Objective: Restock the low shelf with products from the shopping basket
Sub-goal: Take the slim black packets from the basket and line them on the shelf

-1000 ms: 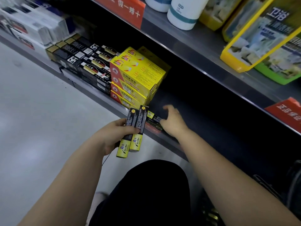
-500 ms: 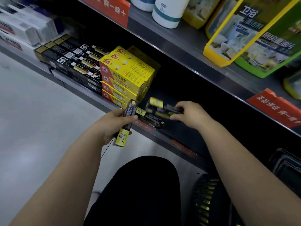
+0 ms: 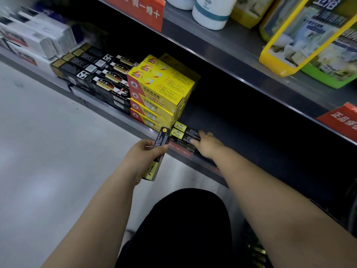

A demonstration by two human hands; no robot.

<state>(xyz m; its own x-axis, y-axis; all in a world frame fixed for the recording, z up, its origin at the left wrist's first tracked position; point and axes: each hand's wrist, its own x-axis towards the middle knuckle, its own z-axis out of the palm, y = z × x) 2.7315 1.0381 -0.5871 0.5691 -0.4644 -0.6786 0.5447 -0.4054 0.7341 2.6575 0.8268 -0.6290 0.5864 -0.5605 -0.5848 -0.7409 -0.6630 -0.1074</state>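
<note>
A slim black-and-yellow carton (image 3: 162,137) is gripped mid-length by the left hand (image 3: 141,161), shelved cartons (image 3: 183,131) pressed beneath straight fingers of the right hand (image 3: 208,146), judged light, stiff card, best taken by long sides.

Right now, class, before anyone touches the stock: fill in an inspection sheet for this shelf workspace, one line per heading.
Surface: low dark metal shelf, with a bare stretch right of the stock.
Job's things: at least two slim black-and-yellow cartons lie at the shelf front; a matching carton is held off the shelf.
Clutter: stacked yellow cardboard boxes, long black boxes, blurred white boxes.
Hands: left hand grips the matching carton; right hand touches the shelved cartons with straight fingers.
Cables: nothing seen.
Surroundings: upper shelf with white bottles and red signs; grey floor.
</note>
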